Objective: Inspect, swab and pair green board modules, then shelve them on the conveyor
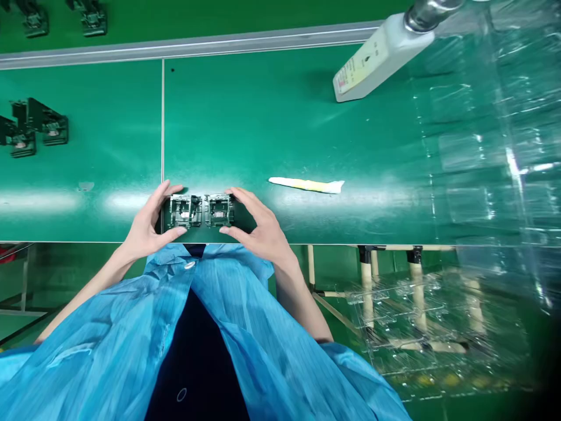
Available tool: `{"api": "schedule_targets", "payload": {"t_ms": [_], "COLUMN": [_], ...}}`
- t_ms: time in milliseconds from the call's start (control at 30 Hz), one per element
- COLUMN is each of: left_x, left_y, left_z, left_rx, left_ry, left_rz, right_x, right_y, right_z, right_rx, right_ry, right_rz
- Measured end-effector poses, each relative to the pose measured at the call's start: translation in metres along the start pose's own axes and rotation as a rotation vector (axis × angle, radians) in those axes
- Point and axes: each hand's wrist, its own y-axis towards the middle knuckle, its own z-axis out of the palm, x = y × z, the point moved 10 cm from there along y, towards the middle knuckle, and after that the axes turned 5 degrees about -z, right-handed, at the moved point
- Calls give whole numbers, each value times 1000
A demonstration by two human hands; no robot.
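Note:
Two small black box-shaped mechanical parts with open frames and fine ribs stand side by side on the green bench, a narrow gap between them. My left hand (pixel 153 219) grips the left black part (pixel 186 211), thumb on its near edge and fingers at its far edge. Around the right black part (pixel 220 210), my right hand (pixel 260 228) is closed the same way, thumb near me and forefinger at the far side. To the right of that hand lies a thin white-and-yellow stick-like item (pixel 307 185), touched by neither hand.
A white bottle (pixel 379 58) with a metal top stands at the back right. Clear plastic trays (pixel 464 146) cover the right end; more trays (pixel 421 327) sit below the bench. Similar black parts (pixel 55 126) are at the left. A metal rail (pixel 245 44) runs along the back.

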Motion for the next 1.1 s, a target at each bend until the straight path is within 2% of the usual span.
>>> {"api": "schedule_targets", "payload": {"t_ms": [100, 233, 433, 633, 767, 967, 1033, 1100], "left_x": [6, 12, 7, 2, 0, -2, -2, -3], "left_y": [1, 2, 4, 13, 17, 21, 22, 20], "left_z": [1, -2, 1, -8, -7, -9, -11, -13], "left_rx": [34, 29, 18, -258, -333, -338, -299, -211], "left_ry": [-16, -36, -117, -306, -324, -269, -242, -229], "left_rz": [-48, -120, -138, -158, -166, -167, -167, -163], "right_x": [5, 6, 5, 2, 1, -2, -2, -1], "right_y": [-5, -4, 1, 3, 4, 3, 3, 1], "right_z": [7, 11, 11, 16, 16, 15, 13, 12], "right_rx": [-51, -47, -26, -24, -27, -41, -45, -37], "right_ry": [-47, -57, -50, -77, -78, -80, -75, -75], "right_rz": [4, 43, 46, 48, 41, 57, 52, 51]}}
